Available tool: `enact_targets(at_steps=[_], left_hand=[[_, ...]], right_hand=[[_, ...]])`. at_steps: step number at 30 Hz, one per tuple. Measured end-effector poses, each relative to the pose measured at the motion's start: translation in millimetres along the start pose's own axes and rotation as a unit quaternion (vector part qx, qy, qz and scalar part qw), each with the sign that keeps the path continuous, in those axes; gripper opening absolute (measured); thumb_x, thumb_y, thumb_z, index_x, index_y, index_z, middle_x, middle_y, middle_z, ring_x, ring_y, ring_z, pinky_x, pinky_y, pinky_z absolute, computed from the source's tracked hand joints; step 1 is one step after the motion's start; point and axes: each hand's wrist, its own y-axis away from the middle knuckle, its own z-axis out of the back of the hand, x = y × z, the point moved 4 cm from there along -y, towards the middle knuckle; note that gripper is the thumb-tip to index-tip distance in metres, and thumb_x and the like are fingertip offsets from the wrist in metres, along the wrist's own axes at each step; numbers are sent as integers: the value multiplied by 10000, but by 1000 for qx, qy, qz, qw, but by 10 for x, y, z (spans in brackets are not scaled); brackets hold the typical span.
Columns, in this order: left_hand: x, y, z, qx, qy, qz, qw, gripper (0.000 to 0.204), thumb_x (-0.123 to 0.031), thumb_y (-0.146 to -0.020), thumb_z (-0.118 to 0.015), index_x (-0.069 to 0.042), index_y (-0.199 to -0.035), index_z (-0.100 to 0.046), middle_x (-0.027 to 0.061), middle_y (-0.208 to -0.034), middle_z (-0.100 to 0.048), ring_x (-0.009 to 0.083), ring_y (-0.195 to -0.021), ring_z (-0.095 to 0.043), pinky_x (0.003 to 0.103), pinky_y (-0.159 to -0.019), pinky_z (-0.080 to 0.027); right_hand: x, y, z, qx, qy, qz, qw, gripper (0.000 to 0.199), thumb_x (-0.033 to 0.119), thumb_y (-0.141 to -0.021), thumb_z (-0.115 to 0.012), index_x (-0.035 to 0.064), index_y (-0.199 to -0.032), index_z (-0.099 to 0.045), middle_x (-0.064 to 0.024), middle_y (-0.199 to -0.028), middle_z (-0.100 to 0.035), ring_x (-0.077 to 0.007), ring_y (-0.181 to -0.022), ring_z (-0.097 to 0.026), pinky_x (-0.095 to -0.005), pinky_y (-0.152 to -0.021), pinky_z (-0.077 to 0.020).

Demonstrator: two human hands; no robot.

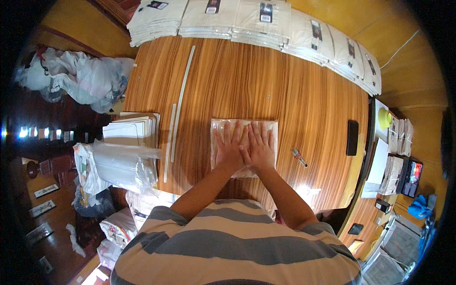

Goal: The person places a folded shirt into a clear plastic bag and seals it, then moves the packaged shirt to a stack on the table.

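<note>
Under both palms lies a flat, pale package in clear plastic (219,126), square to the near part of the wood-grain table (228,80). My left hand (231,148) presses flat on its left half, fingers spread and pointing away from me. Beside it, my right hand (259,148) rests flat on the right half, fingers outstretched, its thumb meeting the left hand. Most of the package's middle is hidden by the hands. A small pair of thread snips (299,157) lies to the right of the package.
Stacks of bagged pale packages (261,23) line the table's far edge. At left sit a pile of cards (130,130) and clear plastic bags (121,161). A black phone (352,137) lies near the right edge. White strips (179,104) run along the table's left side.
</note>
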Motion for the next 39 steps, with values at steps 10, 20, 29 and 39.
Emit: enact_targets(at_steps=[10, 20, 29, 39], left_hand=[[194, 80, 156, -138, 155, -75, 975, 703, -353, -1008, -548, -110, -1636, -348, 108, -1753, -178, 428, -1610, -84, 733, -1228, -28], [203, 865, 85, -159, 119, -155, 968, 977, -643, -903, -646, -62, -1626, -342, 144, -1728, -221, 467, -1585, -138, 703, -1238, -99], [893, 983, 196, -85, 746, 152, 643, 878, -290, -871, -862, -32, -1574, -402, 260, -1512, -504, 325, -1366, -541, 473, -1116, -458], [945, 791, 75, 78, 902, -3, 425, 812, -621, -1027, -498, -45, -1589, -391, 212, -1564, -509, 321, -1443, -481, 479, -1205, -354]], right_hand=[[-242, -58, 107, 15, -133, 10, 991, 726, 579, -1083, -358, 114, -1640, -334, -103, -1749, -198, -371, -1620, -92, -571, -1295, -67], [-109, 445, -136, -117, 51, -25, 992, 605, 507, -1093, -388, 231, -1631, -372, -74, -1742, -224, -354, -1608, -182, -589, -1288, -139], [-434, 1167, -101, -158, -400, -341, 836, 674, 320, -834, -882, -84, -1295, -603, -192, -1135, -724, -274, -992, -710, -398, -901, -571], [949, 1350, 1350, -403, -132, 24, 905, 228, 94, -848, -800, 42, -1067, -764, -100, -878, -640, -266, -848, -629, -348, -762, -513]])
